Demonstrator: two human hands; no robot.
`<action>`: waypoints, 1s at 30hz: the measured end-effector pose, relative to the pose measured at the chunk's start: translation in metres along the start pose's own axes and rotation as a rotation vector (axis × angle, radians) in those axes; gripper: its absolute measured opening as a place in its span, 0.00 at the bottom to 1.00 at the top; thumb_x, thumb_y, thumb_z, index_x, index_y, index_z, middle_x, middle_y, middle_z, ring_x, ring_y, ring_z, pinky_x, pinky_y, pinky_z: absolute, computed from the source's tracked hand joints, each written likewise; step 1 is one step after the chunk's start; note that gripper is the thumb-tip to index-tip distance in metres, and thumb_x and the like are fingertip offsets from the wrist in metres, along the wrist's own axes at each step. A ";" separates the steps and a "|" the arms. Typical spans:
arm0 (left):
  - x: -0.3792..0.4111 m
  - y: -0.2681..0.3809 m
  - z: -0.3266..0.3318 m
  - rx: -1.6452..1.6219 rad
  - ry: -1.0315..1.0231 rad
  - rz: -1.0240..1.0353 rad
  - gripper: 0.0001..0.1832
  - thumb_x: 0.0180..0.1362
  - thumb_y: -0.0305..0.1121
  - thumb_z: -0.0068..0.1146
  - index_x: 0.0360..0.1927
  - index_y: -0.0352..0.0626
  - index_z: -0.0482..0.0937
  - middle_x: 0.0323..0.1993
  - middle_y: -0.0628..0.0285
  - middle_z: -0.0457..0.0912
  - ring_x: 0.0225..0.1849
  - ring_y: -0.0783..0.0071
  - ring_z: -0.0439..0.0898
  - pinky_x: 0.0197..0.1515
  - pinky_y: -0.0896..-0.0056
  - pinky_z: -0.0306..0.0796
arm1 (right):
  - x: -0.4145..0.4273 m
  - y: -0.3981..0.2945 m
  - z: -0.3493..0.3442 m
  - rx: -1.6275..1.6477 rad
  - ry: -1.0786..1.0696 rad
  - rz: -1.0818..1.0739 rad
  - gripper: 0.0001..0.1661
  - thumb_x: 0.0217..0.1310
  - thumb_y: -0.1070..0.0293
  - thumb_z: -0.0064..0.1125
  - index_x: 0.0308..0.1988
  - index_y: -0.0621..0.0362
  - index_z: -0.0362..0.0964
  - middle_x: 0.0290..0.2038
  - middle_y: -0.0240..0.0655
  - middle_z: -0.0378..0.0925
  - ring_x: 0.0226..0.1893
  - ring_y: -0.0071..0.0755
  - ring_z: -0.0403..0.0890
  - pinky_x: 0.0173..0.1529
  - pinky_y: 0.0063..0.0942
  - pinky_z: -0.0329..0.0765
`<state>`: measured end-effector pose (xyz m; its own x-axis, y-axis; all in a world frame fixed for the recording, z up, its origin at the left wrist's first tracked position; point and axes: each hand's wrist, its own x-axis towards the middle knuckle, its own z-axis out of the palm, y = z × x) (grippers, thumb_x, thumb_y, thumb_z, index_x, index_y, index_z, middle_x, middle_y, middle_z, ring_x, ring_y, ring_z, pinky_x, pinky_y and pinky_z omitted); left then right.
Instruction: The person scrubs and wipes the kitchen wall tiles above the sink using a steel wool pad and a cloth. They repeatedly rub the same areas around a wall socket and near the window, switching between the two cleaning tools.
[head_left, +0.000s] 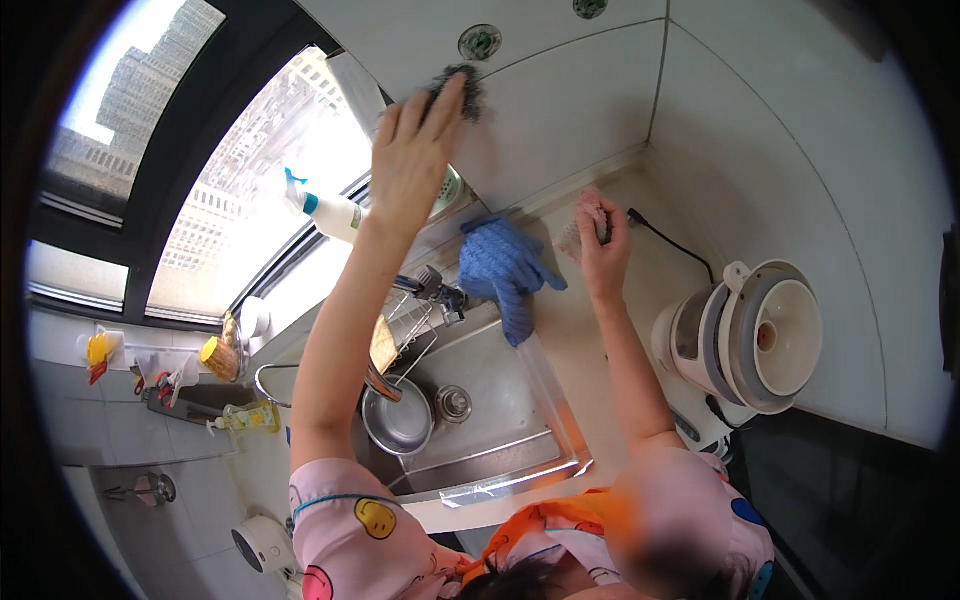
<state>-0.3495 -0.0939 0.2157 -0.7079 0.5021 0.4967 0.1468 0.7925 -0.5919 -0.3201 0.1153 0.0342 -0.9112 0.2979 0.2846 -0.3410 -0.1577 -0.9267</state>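
Note:
My left hand (412, 161) reaches up to the tiled wall (559, 97). Its fingers press a dark scouring pad (471, 94) against the tile, just below a round wall hole with a greenish inside (480, 43); hand and pad are blurred. Low over the counter, my right hand (606, 262) grips a crumpled pink cloth (590, 206). Between my arms, a blue knitted glove (499, 259) hangs over the back corner of the steel sink (495, 375), beside the tap valve (442, 289).
A saucepan (399, 416) and a wire rack (409, 322) occupy the sink's left side. On the windowsill stands a spray bottle (330, 214). At right is a white countertop appliance (739, 337) with a black cord (675, 240). A dish soap bottle (251, 417) sits at left.

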 end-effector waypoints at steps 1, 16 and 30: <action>-0.001 -0.002 0.000 0.012 -0.009 0.026 0.25 0.61 0.29 0.57 0.64 0.42 0.78 0.74 0.72 0.66 0.62 0.65 0.71 0.64 0.61 0.66 | 0.000 0.001 -0.001 0.015 -0.029 0.008 0.11 0.69 0.67 0.64 0.45 0.62 0.74 0.40 0.34 0.78 0.40 0.27 0.78 0.48 0.27 0.76; 0.013 0.008 0.003 0.030 0.065 -0.009 0.22 0.59 0.29 0.59 0.59 0.45 0.82 0.69 0.75 0.73 0.58 0.66 0.74 0.62 0.64 0.67 | -0.006 -0.006 -0.008 0.090 -0.018 0.048 0.10 0.70 0.69 0.64 0.46 0.62 0.74 0.41 0.32 0.78 0.40 0.23 0.77 0.48 0.24 0.76; 0.029 0.020 0.006 -0.063 0.046 0.025 0.21 0.59 0.28 0.58 0.58 0.45 0.82 0.70 0.76 0.73 0.59 0.66 0.74 0.62 0.63 0.67 | -0.008 -0.007 -0.009 -0.004 -0.051 0.003 0.10 0.71 0.69 0.63 0.46 0.63 0.74 0.41 0.32 0.79 0.41 0.23 0.77 0.50 0.25 0.76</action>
<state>-0.3706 -0.0652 0.2144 -0.6715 0.5361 0.5115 0.2082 0.7990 -0.5641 -0.3084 0.1220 0.0357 -0.9227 0.2489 0.2943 -0.3379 -0.1550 -0.9283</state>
